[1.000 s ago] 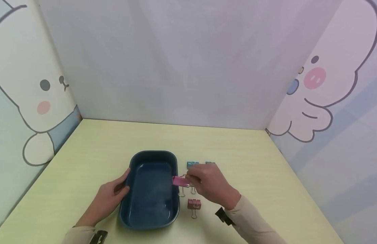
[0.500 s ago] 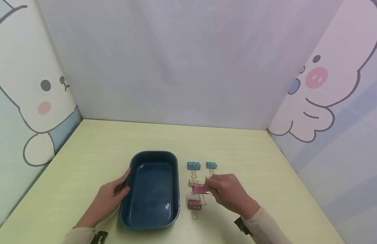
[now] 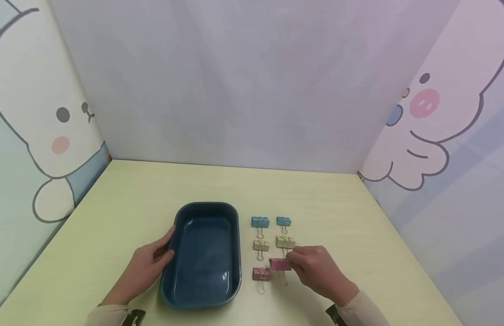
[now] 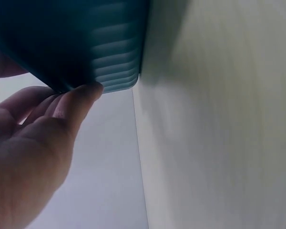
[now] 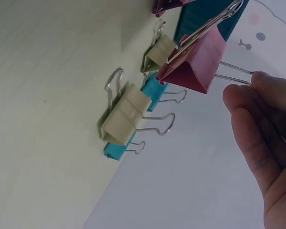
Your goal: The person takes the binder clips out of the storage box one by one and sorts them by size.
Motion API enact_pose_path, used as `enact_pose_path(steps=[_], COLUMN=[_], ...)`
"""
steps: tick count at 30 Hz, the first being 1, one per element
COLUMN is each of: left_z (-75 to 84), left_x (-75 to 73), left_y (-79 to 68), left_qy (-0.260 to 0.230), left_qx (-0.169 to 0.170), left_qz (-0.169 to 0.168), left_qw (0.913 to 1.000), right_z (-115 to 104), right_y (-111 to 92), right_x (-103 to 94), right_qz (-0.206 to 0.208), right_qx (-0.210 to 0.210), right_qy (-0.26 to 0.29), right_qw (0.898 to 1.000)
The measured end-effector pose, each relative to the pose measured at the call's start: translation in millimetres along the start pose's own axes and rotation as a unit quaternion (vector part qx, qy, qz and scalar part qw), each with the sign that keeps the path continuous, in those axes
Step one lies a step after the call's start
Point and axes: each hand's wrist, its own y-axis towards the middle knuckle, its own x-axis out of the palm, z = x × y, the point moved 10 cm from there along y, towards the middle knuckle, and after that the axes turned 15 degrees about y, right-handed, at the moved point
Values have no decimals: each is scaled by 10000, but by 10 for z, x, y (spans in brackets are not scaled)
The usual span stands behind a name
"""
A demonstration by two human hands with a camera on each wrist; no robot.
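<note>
My right hand (image 3: 319, 270) pinches a wire handle of a pink binder clip (image 3: 280, 264) between thumb and fingertips. In the right wrist view the held pink clip (image 5: 195, 62) is tilted above the table, its other handle folded along its body. A smaller-looking, darker pink clip (image 3: 261, 274) lies just left of it. Beyond lie two yellow clips (image 3: 285, 242) and two blue clips (image 3: 260, 222). My left hand (image 3: 143, 267) holds the left rim of a dark blue rectangular tray (image 3: 240, 253); the left wrist view shows fingertips against the tray's ribbed outer wall (image 4: 117, 52).
The tray stands left of the clips on a pale yellow tabletop (image 3: 341, 217). A plain grey-white wall (image 3: 235, 90) rises at the back. Side panels with cartoon animals (image 3: 423, 104) flank the table.
My right hand has carried the pink clip from the tray's right rim rightward and toward me, down beside the darker pink clip. The yellow clips have come into view. My left hand stays on the tray.
</note>
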Motion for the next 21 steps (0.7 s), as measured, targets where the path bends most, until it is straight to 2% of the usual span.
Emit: enact_pose_path(steps=[21], left_z=[11], left_x=[-7], left_y=[-10], left_qy=[-43], left_qx=[0], left_qz=[9], left_qw=[10000], right_z=[103], right_y=[-296], right_x=[90], right_qz=[-43], right_qx=[197], right_qy=[-32], right_qw=[9998])
